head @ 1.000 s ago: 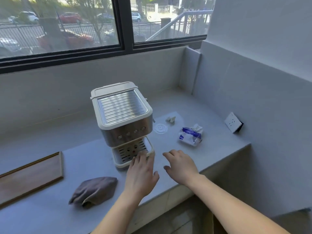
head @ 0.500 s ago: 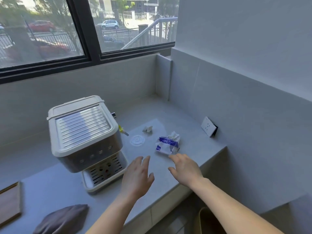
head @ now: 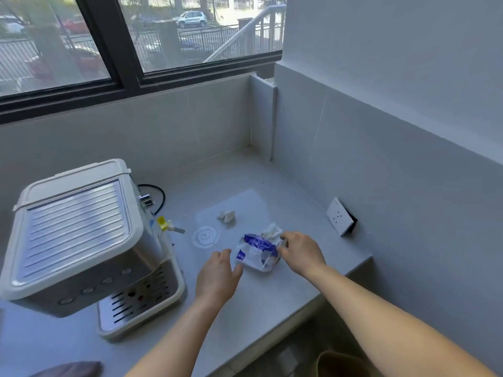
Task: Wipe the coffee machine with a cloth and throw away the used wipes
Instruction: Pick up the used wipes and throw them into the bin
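Observation:
A white and steel coffee machine [head: 81,238] stands at the left of the grey counter [head: 258,303]. To its right lies a blue and white wipes pack [head: 257,253] with a white wipe [head: 270,231] sticking out of its top. My right hand [head: 300,253] touches the pack's right side, fingers curled at the wipe. My left hand [head: 217,276] is open, its fingertips just left of the pack. A crumpled used wipe [head: 228,215] lies behind the pack. A grey cloth [head: 70,370] shows at the bottom left edge.
A clear round lid [head: 206,236] lies between the machine and the pack. The machine's steam wand with a yellow tag [head: 166,224] points right. A white wall socket [head: 339,216] sits on the right wall. A tan bin rim [head: 343,363] shows below the counter edge.
Both hands have moved forward from the counter's front edge to the wipes pack. The view has swung right, so the machine sits further left and the wooden board is out of sight.

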The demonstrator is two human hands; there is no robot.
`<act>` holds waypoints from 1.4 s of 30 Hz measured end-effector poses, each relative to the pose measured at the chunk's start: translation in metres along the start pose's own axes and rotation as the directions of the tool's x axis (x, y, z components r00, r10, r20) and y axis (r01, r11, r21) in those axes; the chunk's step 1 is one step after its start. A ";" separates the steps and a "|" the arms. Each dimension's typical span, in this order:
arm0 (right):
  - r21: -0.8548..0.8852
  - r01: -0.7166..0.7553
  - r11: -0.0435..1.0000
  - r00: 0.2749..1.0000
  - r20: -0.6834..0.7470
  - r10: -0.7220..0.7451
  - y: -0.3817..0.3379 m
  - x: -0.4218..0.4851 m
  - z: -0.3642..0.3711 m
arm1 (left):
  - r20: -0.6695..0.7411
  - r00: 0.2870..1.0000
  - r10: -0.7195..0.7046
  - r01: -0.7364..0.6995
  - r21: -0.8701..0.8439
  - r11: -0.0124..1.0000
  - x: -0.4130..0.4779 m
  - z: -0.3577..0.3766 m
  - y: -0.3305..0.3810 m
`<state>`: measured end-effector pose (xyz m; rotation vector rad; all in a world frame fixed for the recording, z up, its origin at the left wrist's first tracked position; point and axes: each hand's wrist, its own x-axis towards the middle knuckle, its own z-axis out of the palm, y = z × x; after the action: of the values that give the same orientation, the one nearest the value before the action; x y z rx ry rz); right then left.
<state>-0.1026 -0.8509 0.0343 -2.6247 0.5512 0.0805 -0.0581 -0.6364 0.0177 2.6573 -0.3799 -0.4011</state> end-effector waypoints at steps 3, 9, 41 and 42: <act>0.093 -0.149 0.984 0.989 0.006 0.149 0.004 0.024 0.004 | 0.025 0.991 -0.131 0.134 -0.197 0.971 0.023 0.004 0.002; 0.146 -0.311 0.939 0.950 0.039 0.308 0.007 0.055 0.022 | 0.092 0.974 -0.208 0.226 -0.301 0.927 0.054 0.015 0.005; 0.315 -0.245 0.917 0.923 -0.214 0.320 0.024 -0.001 -0.007 | 0.007 0.991 -0.133 0.110 -0.611 0.784 0.040 -0.014 0.019; 0.314 -0.250 0.916 0.918 -0.222 0.327 0.024 -0.006 -0.007 | 0.009 0.993 -0.118 0.099 -0.606 0.789 0.039 -0.014 0.019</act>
<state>-0.1174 -0.8715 0.0317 -2.2712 0.9733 -0.2519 -0.0213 -0.6606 0.0302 2.0483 -0.0605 -0.4312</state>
